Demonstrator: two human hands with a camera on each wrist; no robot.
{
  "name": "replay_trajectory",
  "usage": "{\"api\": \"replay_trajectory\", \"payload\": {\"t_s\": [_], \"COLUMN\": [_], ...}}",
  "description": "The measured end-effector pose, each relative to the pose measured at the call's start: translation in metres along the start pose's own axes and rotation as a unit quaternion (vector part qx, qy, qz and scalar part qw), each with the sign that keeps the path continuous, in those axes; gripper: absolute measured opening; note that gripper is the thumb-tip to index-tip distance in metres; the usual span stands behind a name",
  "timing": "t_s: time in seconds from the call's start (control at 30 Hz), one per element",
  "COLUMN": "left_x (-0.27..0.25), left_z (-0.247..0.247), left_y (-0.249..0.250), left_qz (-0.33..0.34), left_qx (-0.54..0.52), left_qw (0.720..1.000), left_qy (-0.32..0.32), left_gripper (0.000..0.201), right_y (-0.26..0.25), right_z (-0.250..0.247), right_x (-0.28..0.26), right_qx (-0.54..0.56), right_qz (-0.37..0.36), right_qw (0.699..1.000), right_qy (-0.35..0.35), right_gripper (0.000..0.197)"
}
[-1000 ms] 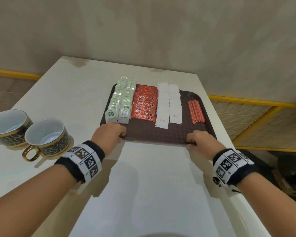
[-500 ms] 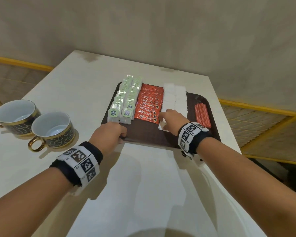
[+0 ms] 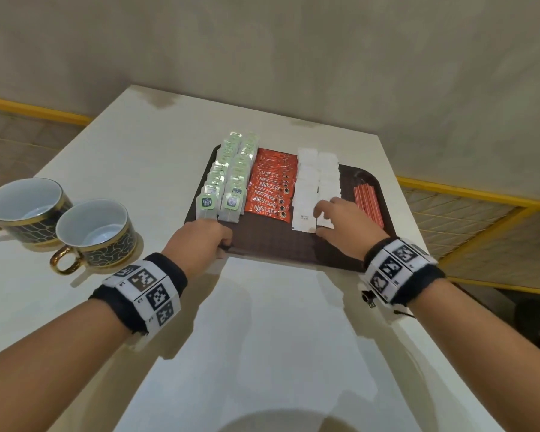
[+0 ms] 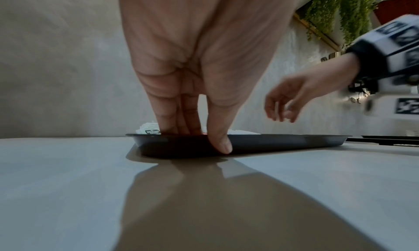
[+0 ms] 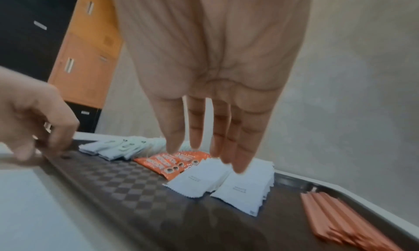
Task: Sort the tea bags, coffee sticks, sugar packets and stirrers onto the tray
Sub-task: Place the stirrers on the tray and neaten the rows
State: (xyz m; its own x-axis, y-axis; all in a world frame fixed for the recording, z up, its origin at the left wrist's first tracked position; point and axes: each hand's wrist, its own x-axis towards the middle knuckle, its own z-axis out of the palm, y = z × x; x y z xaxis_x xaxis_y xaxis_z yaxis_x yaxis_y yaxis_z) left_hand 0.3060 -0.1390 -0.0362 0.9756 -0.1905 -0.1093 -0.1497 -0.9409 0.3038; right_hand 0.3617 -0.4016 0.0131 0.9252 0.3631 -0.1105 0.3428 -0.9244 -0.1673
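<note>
A dark brown tray [image 3: 275, 249] lies on the white table. On it, from left to right, are two columns of green tea bags [image 3: 231, 179], red coffee sticks [image 3: 272, 188], two columns of white sugar packets [image 3: 317, 179] and orange stirrers [image 3: 368, 202]. My left hand [image 3: 205, 241] grips the tray's near left rim, fingers over the edge and thumb [image 4: 221, 143] against the outer wall. My right hand [image 3: 337, 219] hovers just above the near end of the right sugar column, its fingers [image 5: 226, 138] straight, holding nothing.
Two dark gold-rimmed cups [image 3: 22, 210] [image 3: 95, 232] stand on the table to the left of the tray. The table's right edge [image 3: 418, 232] runs close beside the tray, with a yellow-framed railing [image 3: 480, 198] beyond it.
My right hand let go of the tray's near right rim, reached in over the packets, and now sits above the right sugar column. My left hand keeps its hold on the rim.
</note>
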Motion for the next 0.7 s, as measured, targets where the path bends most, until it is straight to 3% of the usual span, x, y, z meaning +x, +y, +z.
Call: {"api": "replay_trajectory", "payload": {"t_s": [0.2, 0.33, 0.7], "left_x": [-0.001, -0.001, 0.002], "left_z": [0.000, -0.001, -0.002], "left_y": [0.000, 0.004, 0.013], "left_qz": [0.023, 0.031, 0.028], "left_qx": [0.014, 0.032, 0.018], "left_qw": [1.000, 0.999, 0.999], "left_qy": [-0.003, 0.004, -0.002], "left_gripper": [0.011, 0.008, 0.006], "right_y": [0.045, 0.063, 0.074], "right_z": [0.014, 0.026, 0.028], "right_x": [-0.078, -0.079, -0.069], "right_qx": [-0.040, -0.086, -0.119], "right_qz": [0.066, 0.056, 0.056], "right_qw": [0.989, 0.992, 0.989], "right_qy": [-0.127, -0.071, -0.063], "right_gripper": [0.034, 0.032, 0.028]}}
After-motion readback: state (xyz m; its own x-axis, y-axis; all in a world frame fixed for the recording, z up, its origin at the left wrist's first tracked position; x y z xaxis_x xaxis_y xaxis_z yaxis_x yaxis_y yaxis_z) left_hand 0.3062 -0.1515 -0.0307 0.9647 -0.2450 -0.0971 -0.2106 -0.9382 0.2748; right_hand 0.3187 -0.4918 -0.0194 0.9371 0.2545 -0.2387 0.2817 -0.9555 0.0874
